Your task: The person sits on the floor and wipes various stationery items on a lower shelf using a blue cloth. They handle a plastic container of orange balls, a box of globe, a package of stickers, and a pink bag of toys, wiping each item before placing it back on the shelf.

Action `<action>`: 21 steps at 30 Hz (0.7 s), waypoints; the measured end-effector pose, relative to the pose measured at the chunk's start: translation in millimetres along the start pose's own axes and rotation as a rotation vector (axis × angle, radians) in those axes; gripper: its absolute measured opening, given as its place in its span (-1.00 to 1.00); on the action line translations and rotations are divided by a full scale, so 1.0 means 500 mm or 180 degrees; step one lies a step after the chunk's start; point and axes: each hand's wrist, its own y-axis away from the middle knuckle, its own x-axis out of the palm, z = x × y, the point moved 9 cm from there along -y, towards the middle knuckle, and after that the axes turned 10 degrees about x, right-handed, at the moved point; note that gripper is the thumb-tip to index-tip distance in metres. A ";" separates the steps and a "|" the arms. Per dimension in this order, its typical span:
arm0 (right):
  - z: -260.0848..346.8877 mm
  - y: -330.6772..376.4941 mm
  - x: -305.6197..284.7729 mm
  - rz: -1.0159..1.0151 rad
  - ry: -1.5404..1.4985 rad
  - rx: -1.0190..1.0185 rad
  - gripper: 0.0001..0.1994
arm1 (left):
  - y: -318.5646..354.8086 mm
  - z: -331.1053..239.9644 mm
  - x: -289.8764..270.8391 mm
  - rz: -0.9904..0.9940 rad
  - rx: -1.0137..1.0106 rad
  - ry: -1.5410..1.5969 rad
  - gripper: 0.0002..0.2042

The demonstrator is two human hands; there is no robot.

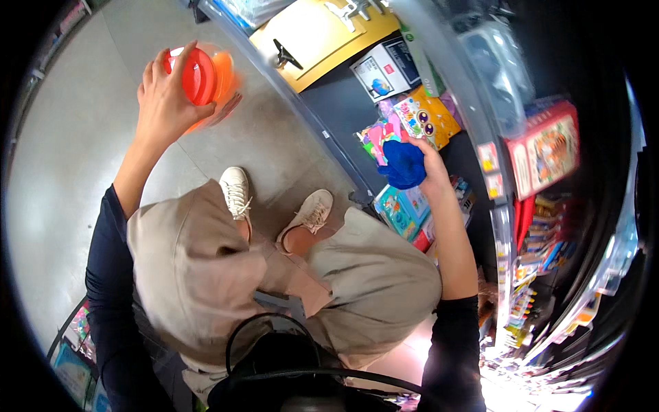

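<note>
My left hand [168, 96], raised over the floor at the upper left, grips a round red plastic piece [198, 77] from above with spread fingers. A blurred, see-through orange part [224, 77] shows beside the red piece; whether the two are joined I cannot tell. Over the low shelf at the right, my right hand [434, 168] is closed on a soft dark blue bundle [403, 165], its exact kind unclear. Just beyond that bundle lie colourful packets [382, 134] and a yellow packet with cartoon eyes [427, 118].
A white and dark blue box [384, 72] sits on the dark lower shelf [322, 103], past the yellow packets. Gold-coloured envelopes or boards [312, 41] lie farther off. Nearer me are flat illustrated packs [401, 213]. A red box [546, 151] stands on the shelving at right.
</note>
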 end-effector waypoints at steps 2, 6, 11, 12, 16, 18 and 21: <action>0.036 -0.062 -0.025 -0.0475 0.0061 -0.0198 -0.64 | 0.007 0.042 0.096 0.0531 -0.0141 -0.0212 -0.05; 0.118 -0.192 -0.079 -0.0081 -0.1012 -0.0443 -0.56 | 0.028 0.050 0.192 0.0763 0.0005 -0.0057 -0.02; 0.203 -0.301 -0.151 -0.0318 -0.1227 -0.0820 -0.38 | 0.015 0.056 0.261 0.0996 0.0056 -0.0049 -0.02; 0.216 -0.323 -0.167 -0.0321 -0.1279 -0.0856 -0.37 | 0.008 0.052 0.268 0.1100 0.0076 -0.0095 -0.02; 0.250 -0.388 -0.180 -0.0177 -0.1361 -0.0916 -0.34 | -0.003 0.026 0.279 0.1355 0.0254 -0.0264 -0.04; 0.272 -0.399 -0.161 0.0270 -0.1332 -0.0897 -0.34 | -0.020 0.002 0.277 0.1251 0.0404 -0.0063 -0.08; 0.288 -0.382 -0.172 -0.0002 -0.1292 -0.1254 -0.44 | -0.052 -0.053 0.253 0.0996 0.0590 0.0731 -0.23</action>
